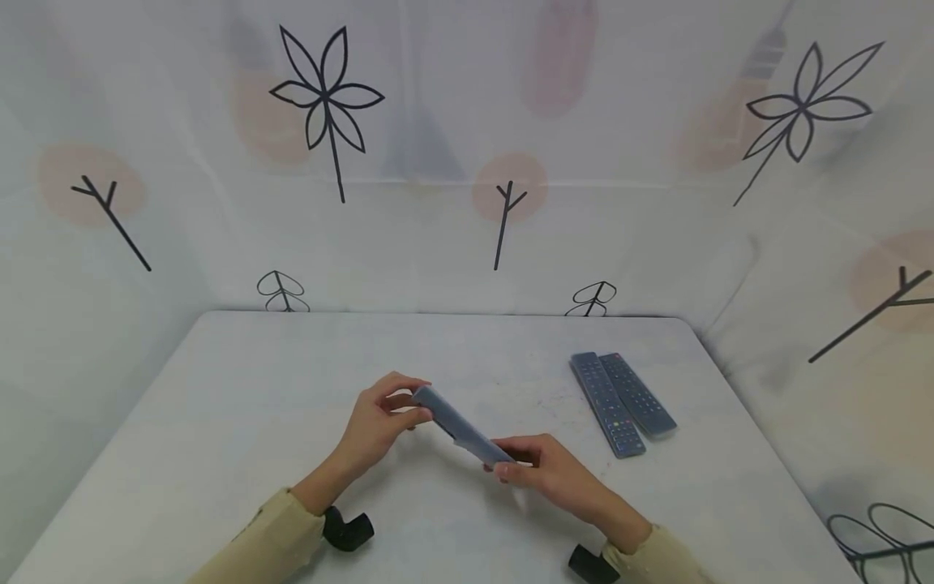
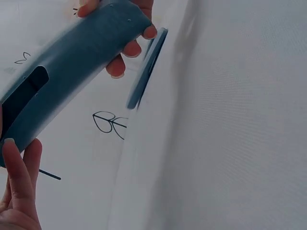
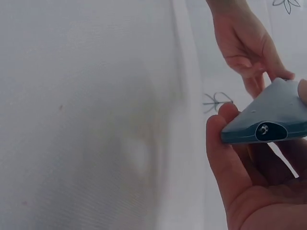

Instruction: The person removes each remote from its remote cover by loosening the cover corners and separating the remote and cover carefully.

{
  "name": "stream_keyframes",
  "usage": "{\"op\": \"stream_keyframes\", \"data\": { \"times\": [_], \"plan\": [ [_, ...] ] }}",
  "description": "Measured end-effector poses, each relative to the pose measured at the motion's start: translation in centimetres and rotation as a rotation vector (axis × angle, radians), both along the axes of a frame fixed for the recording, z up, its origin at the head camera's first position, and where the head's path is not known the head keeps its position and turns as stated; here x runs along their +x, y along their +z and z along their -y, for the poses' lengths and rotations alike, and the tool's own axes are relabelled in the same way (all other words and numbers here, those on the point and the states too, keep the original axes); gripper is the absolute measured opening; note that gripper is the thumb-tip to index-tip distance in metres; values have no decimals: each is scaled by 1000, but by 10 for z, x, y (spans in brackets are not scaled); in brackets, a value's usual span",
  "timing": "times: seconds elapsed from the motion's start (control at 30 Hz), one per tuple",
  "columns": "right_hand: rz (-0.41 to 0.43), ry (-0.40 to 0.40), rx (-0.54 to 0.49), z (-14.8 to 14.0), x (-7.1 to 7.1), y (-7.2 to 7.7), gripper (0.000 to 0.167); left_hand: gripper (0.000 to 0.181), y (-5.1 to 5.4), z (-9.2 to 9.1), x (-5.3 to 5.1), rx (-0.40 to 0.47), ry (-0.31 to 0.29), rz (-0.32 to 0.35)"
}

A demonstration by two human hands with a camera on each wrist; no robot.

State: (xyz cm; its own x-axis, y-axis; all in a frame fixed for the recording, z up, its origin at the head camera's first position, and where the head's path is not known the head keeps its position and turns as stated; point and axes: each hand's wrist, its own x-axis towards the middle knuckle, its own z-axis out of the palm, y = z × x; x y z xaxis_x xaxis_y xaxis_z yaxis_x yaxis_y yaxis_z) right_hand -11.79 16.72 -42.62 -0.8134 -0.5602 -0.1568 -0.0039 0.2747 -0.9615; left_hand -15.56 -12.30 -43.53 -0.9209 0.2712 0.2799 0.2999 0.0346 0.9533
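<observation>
Above the table a grey-blue remote control (image 1: 467, 428) is held tilted between both hands, its upper end toward the left. My left hand (image 1: 375, 422) pinches that upper end with thumb and fingers. The lower end is gripped by my right hand (image 1: 543, 474). In the left wrist view the remote's smooth back (image 2: 81, 60) faces the camera, with a dark oblong recess near the left hand. Seen end-on in the right wrist view, the remote (image 3: 278, 103) has a small dark opening with something shiny inside. Its button face is hidden.
Two more remotes lie buttons up at the right of the white table (image 1: 241, 422): one remote (image 1: 607, 403) rests close alongside another remote (image 1: 642, 397). A patterned white cloth (image 1: 430, 235) hangs behind and at the sides. Black straps with mounts (image 1: 348, 531) sit at both wrists.
</observation>
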Motion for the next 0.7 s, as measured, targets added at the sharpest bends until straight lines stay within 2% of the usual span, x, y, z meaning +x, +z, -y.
{"op": "stream_keyframes", "data": {
  "times": [0.23, 0.37, 0.47, 0.7],
  "plan": [
    [81, 15, -102, 0, 4, 0, 46, 40, 3, -2, 1, 37, 19, 66],
    [86, 33, -123, 2, 3, -1, 46, 41, 6, -3, 1, 48, 42, 79],
    [65, 28, -98, 4, 2, -2, 45, 41, 8, -4, 1, 52, 57, 77],
    [-26, -45, 9, 8, -1, -5, 35, 39, 15, -7, 1, 70, 67, 42]
  ]
}}
